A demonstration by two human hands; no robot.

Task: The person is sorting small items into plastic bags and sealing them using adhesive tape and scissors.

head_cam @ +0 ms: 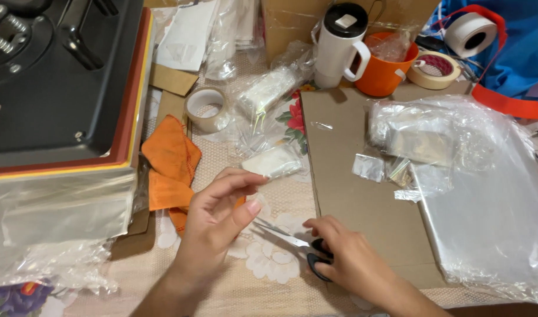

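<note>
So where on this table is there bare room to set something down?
Bare patches: the cardboard sheet between the right hand and plastic bags, and the tablecloth near the left hand. Crowded: around the tape roll, white mug and orange cup.

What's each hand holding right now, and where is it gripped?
Right hand grips the scissors by the black handles. Left hand pinches something small and clear; what it is cannot be told.

Left hand [219,214], right hand [345,255]: bare, sleeveless forearms, no rings.

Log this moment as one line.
left hand: pinching small clear plastic piece | right hand: gripping scissors on tablecloth | cardboard sheet beside
</note>
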